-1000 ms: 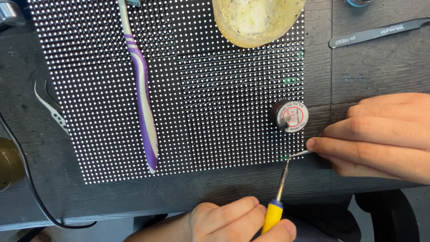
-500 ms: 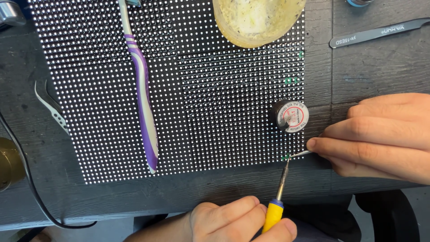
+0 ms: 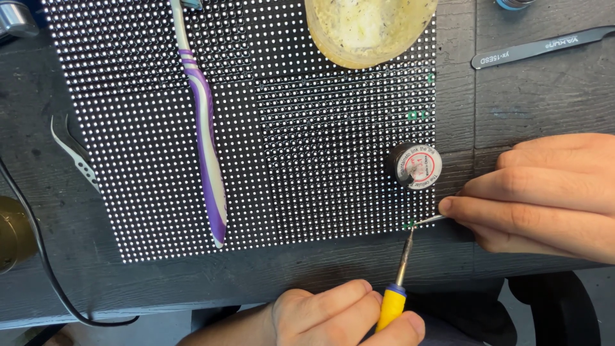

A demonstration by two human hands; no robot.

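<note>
A lit LED dot panel lies flat on a dark wooden bench. My left hand, at the bottom edge, grips a soldering iron with a yellow and blue handle; its tip touches the panel's lower right corner. My right hand comes in from the right and pinches thin metal tweezers, whose points meet the iron's tip at that corner. A small round solder spool stands on the panel just above that spot.
A purple and white toothbrush lies lengthwise on the panel. A yellowish bowl sits at the top. Flat grey tweezers lie top right, curved tweezers at left, beside a black cable and a brass object.
</note>
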